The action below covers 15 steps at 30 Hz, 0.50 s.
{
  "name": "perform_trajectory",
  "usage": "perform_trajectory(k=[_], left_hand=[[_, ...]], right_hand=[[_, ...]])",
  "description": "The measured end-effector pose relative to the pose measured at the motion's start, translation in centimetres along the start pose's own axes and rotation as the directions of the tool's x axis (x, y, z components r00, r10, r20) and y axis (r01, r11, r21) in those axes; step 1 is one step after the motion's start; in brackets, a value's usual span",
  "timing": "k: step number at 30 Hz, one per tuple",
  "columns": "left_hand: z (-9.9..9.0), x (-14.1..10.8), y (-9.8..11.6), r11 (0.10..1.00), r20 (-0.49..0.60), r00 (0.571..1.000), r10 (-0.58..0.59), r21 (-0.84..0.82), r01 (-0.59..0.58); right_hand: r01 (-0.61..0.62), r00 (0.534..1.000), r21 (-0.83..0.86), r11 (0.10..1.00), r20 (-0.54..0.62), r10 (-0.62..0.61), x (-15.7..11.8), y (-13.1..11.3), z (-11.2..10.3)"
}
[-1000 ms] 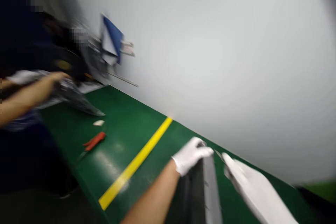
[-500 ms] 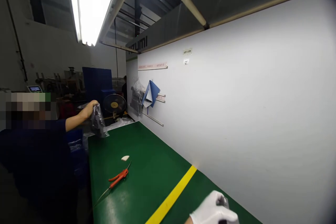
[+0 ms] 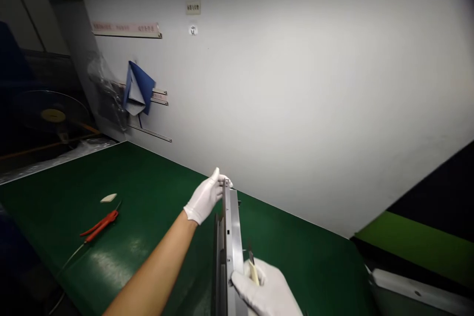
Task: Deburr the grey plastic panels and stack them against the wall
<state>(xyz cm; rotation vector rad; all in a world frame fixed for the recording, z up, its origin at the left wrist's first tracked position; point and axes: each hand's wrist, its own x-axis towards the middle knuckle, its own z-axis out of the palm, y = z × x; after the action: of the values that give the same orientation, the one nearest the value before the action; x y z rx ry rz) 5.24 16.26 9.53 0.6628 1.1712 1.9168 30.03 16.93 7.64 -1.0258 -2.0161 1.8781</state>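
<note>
A long, narrow grey part [image 3: 234, 227] with small holes and slots along its side stands over the green table, pointing away from me. My left hand [image 3: 207, 197], in a white glove, grips its far end, with the thumb up on the near side and the fingers round behind. My right hand [image 3: 268, 289], also gloved, is closed round a small knife [image 3: 254, 272] with a cream handle and a dark blade pointing up. The right thumb presses against the side of the grey part near its close end. The lower end of the part runs out of the picture.
A red air blow gun [image 3: 101, 226] with its hose lies on the green table [image 3: 155, 182] at left, near a small cream piece [image 3: 108, 198]. Behind stands a white wall panel [image 3: 296, 84] with a hanging blue folder [image 3: 142, 88]. A fan [image 3: 54, 115] is far left.
My view has turned right and down. My left hand and the long grey part have come into sight, while the co-worker holding a plastic bag has left the picture.
</note>
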Motion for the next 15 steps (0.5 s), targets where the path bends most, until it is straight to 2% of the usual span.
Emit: perform_trajectory(k=[2, 5, 10, 15], left_hand=[[-0.2, 0.4, 0.2, 1.0, 0.009, 1.0, 0.004, 0.015, -0.004], [-0.1, 0.2, -0.6, 0.994, 0.056, 0.998, -0.02, 0.107, 0.014], [0.7, -0.3, -2.0, 0.988, 0.114, 0.992, -0.054, 0.15, 0.036], [2.5, -0.1, -0.4, 0.986, 0.102, 0.995, 0.003, 0.166, -0.02]], right_hand=[[-0.043, 0.998, 0.065, 0.997, 0.038, 0.041, -0.2, -0.7, -0.2], [-0.06, 0.994, 0.124, 0.99, 0.098, 0.048, 0.1, -0.8, -0.2], [-0.056, 0.995, 0.215, 0.975, 0.093, 0.037, 0.3, -0.1, -0.4], [-0.117, 0.984, 0.149, 0.982, 0.153, 0.094, 0.1, -1.2, -1.4]])
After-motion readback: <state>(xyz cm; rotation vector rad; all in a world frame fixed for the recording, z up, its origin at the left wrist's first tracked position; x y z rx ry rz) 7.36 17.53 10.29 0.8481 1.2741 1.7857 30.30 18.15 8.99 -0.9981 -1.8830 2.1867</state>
